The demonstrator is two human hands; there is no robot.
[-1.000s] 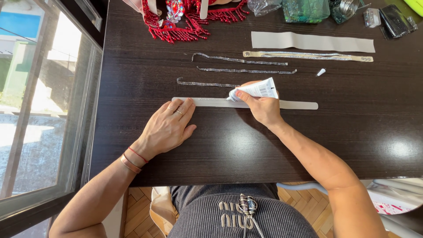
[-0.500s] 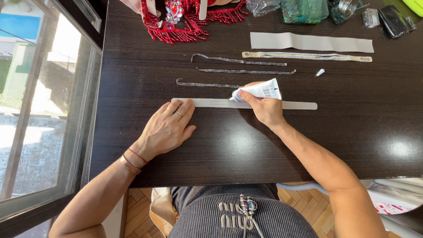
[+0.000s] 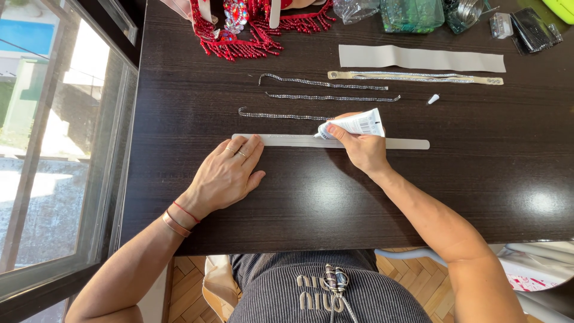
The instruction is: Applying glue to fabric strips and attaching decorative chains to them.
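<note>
Worked at a dark wooden table (image 3: 478, 191) beside a window (image 3: 60, 149). Kept at the far edge: one red beaded fringe piece (image 3: 239, 30) and some clear bags, too cramped to count.

Counted three pale strips: one wide bare strip (image 3: 418, 58) far off, one trimmed strip (image 3: 412, 76) just below it, already set with sparkling rows, and one long narrow strip (image 3: 406, 143) lying crosswise nearest the body.

Held down the narrow strip's left end with the left hand (image 3: 227, 173), laid flat, fingers spread and closed on nothing. Clamped the right hand (image 3: 365, 149) around one white glue tube (image 3: 356, 125), nozzle down on the strip near its middle.

Judged as the gluing step, part-way along. Called for, by the look of it: an even squeeze, a steady line down the strip's length, and firm pressure at the left end against slipping.

Counted three loose rhinestone chains (image 3: 281, 115) lying beyond the strip, the nearest just beside the tube. Spotted one small white cap (image 3: 433, 98), well apart to the right.
</note>
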